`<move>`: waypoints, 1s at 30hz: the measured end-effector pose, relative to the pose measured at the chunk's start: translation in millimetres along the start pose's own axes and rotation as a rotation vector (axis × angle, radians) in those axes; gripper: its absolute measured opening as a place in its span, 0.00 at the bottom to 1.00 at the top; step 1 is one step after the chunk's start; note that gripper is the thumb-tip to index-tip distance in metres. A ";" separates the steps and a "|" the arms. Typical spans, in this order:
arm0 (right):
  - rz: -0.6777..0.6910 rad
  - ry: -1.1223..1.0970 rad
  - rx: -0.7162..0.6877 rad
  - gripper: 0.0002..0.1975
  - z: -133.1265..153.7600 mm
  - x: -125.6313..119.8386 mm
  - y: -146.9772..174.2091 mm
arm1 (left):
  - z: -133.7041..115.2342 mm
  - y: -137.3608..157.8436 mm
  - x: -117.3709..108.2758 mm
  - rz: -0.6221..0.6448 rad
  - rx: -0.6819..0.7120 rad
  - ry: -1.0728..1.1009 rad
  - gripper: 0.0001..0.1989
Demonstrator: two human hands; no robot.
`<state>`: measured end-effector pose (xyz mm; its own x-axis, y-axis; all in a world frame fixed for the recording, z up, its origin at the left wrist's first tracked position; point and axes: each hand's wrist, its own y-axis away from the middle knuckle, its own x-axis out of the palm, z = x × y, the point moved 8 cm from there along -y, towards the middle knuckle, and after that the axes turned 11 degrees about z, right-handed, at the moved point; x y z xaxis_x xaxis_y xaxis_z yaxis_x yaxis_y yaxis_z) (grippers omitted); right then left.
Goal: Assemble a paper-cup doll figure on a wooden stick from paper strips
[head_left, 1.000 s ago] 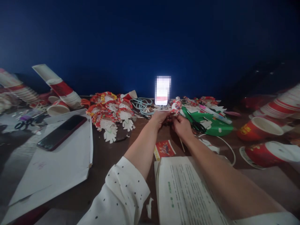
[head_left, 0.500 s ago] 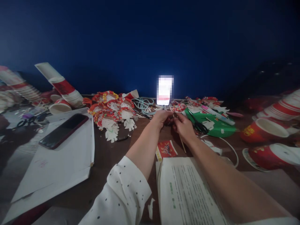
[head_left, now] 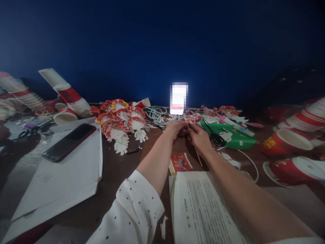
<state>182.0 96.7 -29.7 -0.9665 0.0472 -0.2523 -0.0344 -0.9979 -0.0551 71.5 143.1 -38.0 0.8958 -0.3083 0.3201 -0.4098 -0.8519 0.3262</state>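
Observation:
My left hand (head_left: 177, 128) and my right hand (head_left: 199, 136) meet in front of the lit phone screen (head_left: 178, 98), fingers pinched together. A thin pale stick (head_left: 198, 156) runs out from under my right hand toward me, its upper end hidden in the fingers. What my left fingers hold is too small and covered to make out. Just below the hands a red and yellow printed paper piece (head_left: 180, 162) lies on the brown table, against the top of an open printed book (head_left: 203, 206).
To the left lie red-and-white cut-paper pieces (head_left: 119, 118), a dark phone (head_left: 69, 141) on a white board (head_left: 68, 179), and stacked paper cups (head_left: 72, 96). Black scissors (head_left: 217, 138) rest on a green sheet (head_left: 240, 137) at right. More cups (head_left: 286, 141) stand farther right.
Both hands stay nearly in place, with only a slight shift of the fingers. At the far left edge a dark blurred shape has come into view.

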 end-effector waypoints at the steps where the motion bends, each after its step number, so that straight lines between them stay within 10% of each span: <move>1: -0.021 0.032 0.000 0.20 0.5 -3.2 -0.1 | -0.1 0.6 1.3 0.021 0.004 0.002 0.12; 16: -0.098 0.411 0.008 0.19 10.2 -17.6 -0.9 | -20.0 -10.9 -42.4 -0.272 0.284 0.040 0.10; 30: 0.039 -0.252 0.414 0.06 3.0 16.6 15.5 | -10.9 -9.6 -43.0 -0.329 0.194 0.094 0.10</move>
<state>164.7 81.9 -31.8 -0.9989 0.0477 -0.0019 -0.0454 -0.9352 0.3513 35.1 169.1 -45.2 0.9506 0.0272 0.3093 -0.0549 -0.9657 0.2536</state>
